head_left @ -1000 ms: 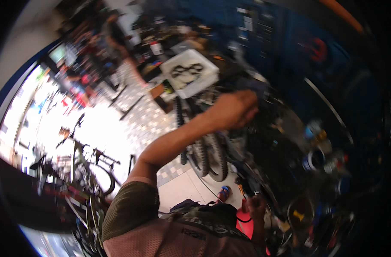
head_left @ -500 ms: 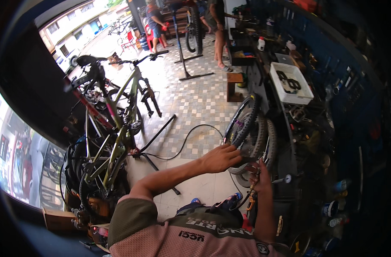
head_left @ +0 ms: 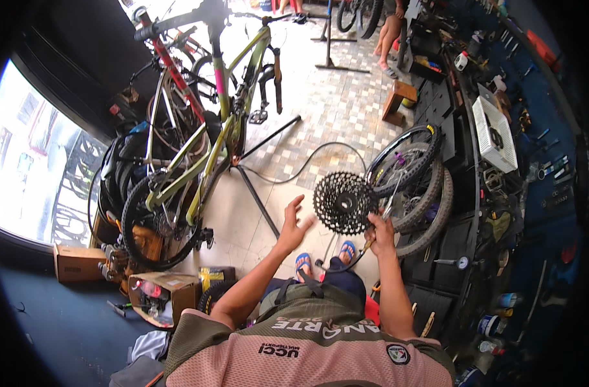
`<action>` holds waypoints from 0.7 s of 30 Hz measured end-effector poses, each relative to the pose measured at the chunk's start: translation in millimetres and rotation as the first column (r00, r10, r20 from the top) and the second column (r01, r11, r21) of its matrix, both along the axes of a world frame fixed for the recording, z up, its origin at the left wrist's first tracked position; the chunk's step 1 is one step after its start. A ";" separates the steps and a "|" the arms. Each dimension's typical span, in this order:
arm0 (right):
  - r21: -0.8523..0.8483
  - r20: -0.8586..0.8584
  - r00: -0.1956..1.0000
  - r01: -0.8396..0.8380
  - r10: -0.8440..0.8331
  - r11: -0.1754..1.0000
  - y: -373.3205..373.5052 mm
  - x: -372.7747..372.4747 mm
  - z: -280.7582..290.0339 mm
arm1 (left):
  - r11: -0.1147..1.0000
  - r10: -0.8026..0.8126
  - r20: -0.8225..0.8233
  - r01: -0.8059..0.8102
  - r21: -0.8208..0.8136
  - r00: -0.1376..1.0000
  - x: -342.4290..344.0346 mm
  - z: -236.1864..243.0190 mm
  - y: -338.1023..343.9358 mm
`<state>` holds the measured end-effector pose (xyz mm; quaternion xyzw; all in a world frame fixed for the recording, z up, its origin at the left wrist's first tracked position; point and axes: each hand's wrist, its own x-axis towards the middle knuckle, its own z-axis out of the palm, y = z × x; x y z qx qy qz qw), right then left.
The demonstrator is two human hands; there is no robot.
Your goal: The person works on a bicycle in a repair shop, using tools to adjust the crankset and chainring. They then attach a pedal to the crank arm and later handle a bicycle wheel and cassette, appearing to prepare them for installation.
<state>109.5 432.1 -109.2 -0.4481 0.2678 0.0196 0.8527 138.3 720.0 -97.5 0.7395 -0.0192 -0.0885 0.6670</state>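
A black bicycle cassette (head_left: pixel 343 202) with stacked toothed rings faces me in front of my chest. At its lower right edge, my right hand (head_left: pixel 381 235) is closed on it. A slim metal tube (head_left: pixel 389 208) sticks up from the same hand, and a brass-coloured fitting with a dark hose (head_left: pixel 343 267) hangs below it, so it looks like an air blow gun; fingers hide its body. My left hand (head_left: pixel 295 226) is left of the cassette, fingers spread and apart from it, holding nothing.
Loose bicycle wheels (head_left: pixel 430 193) lean against the dark workbench at right, where a white basket (head_left: pixel 494 135) stands. A green bike frame (head_left: pixel 207 168) is on a repair stand (head_left: pixel 259 200) at left. A hose (head_left: pixel 301 171) crosses the tiled floor. Another person's leg (head_left: pixel 389 35) shows far off.
The cassette has turned from edge-on to facing me. My left hand has let go of it and moved left, opening; the right hand now grips its edge. The view has shifted.
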 end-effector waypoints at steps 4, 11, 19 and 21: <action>0.009 -0.015 0.999 -0.038 0.038 0.999 14.1 23.8 1.5 | 0.712 -0.207 -0.544 -0.256 -0.654 0.814 17.9 -9.4 -4.4; -0.012 0.002 0.982 -0.188 0.188 0.982 26.3 51.7 -16.2 | 0.538 -0.210 -0.522 -0.348 -0.768 0.827 55.1 -27.4 -18.5; -0.006 -0.082 0.935 -0.345 0.344 0.938 -6.5 88.5 -62.6 | 0.510 -0.178 -0.672 -0.517 -0.687 0.718 83.3 -55.9 -49.3; -0.045 -0.082 0.917 -0.395 0.391 0.917 -15.2 99.4 -78.4 | 0.486 -0.154 -0.686 -0.550 -0.679 0.711 92.1 -71.7 -57.0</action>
